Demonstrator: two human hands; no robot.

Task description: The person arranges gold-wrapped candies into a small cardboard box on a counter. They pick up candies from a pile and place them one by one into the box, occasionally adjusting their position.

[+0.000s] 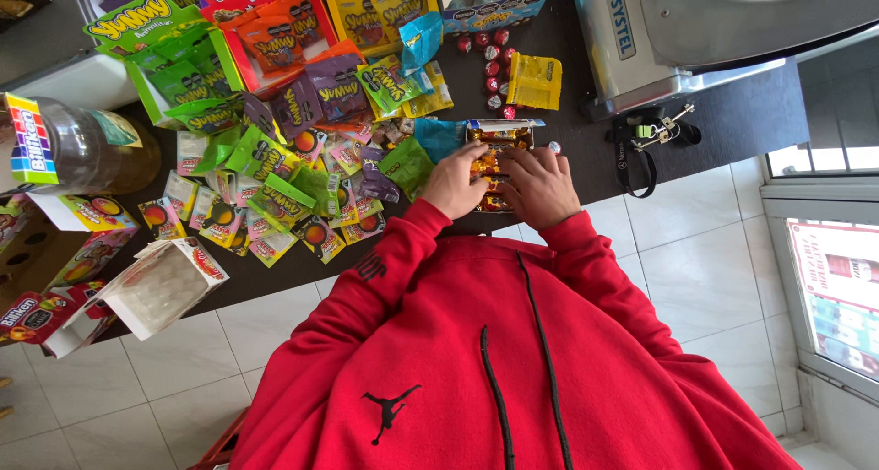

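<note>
Hands rest side by side on a small open box of wrapped candies (499,140) near the edge of the dark tabletop (751,113): the left hand (451,183) lies flat on the box's left side, fingers spread and clamped on nothing, while the right hand (540,188) covers its right side, fingertips pressing into the rows; whether it pinches a piece I cannot tell. The box sits right in front of the person's red hoodie (513,360), between the heap of sachets on the left and a bunch of keys (659,131) on the right. To do this neatly, it seems best to steady the box with one hand and settle the pieces row by row with the other, so none tip out. Counted: one box under the hands, one yellow packet (535,81) farther off, about nine red foil balls (493,67) beside it, one brown jar (87,148) lying at far left, one empty white carton (165,282) near left; the green, purple and orange sachets (275,177) are too many and too overlapped to count
</note>
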